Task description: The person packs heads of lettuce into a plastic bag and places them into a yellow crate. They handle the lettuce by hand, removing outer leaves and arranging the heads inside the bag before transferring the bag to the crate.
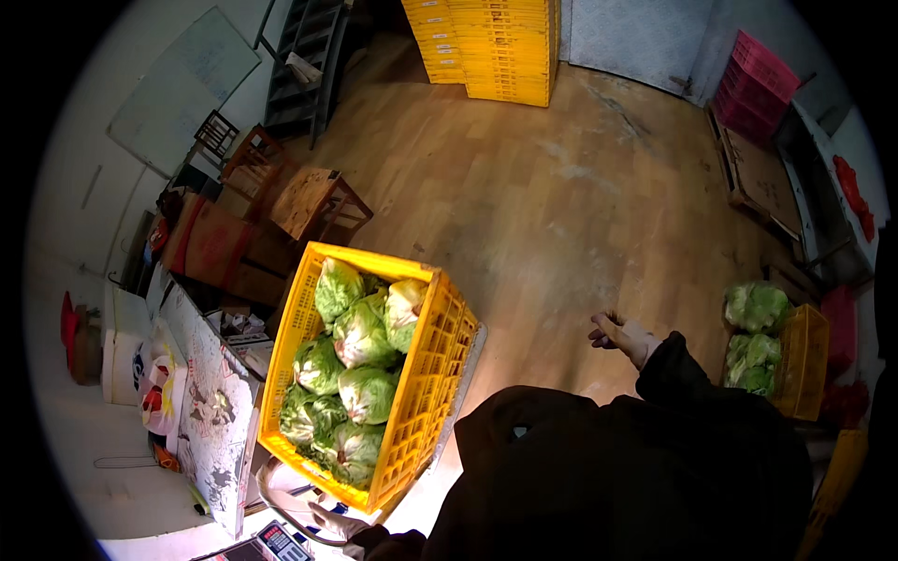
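Observation:
Several heads of leafy lettuce [365, 336] fill a yellow plastic crate [421, 379], left of centre. The crate rests on a platform whose grey edge shows along its right side. Close to the crate's lower corner is my left hand [337, 520], beside a curved metal tube [280, 501]; its fingers are partly hidden, and whether it grips anything cannot be told. My right hand [626, 336] hangs over the wooden floor with its fingers loosely bent and apart, holding nothing. A digital scale display [280, 541] lies below my left hand.
More leafy heads [754, 357] lie beside another yellow crate [800, 361] at right. Tall stacks of yellow crates [505, 56] stand at the back, pink crates [754, 88] at upper right. A wooden stool [305, 203] and a worn white board [210, 414] are at left.

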Demonstrator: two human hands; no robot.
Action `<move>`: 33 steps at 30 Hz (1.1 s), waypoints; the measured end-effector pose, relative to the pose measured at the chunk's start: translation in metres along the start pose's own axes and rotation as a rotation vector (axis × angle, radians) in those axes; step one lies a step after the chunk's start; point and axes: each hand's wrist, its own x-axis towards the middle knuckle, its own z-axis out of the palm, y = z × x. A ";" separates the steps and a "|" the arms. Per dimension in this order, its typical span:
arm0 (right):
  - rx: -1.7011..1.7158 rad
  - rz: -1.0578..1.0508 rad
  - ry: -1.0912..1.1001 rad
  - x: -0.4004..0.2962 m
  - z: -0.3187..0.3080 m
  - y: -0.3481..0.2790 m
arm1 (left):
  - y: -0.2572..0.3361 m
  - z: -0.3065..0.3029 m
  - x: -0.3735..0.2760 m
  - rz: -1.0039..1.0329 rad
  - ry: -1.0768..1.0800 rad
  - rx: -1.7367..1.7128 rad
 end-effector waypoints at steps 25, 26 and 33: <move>0.470 0.369 0.295 0.498 -0.247 -0.075 | 0.292 0.492 -0.200 0.256 -0.425 0.469; 0.414 0.400 0.333 0.526 -0.228 -0.099 | 0.271 0.505 -0.194 0.225 -0.362 0.277; 0.048 0.449 -0.154 0.806 -0.091 -0.298 | 0.297 0.527 -0.173 0.032 -0.293 0.726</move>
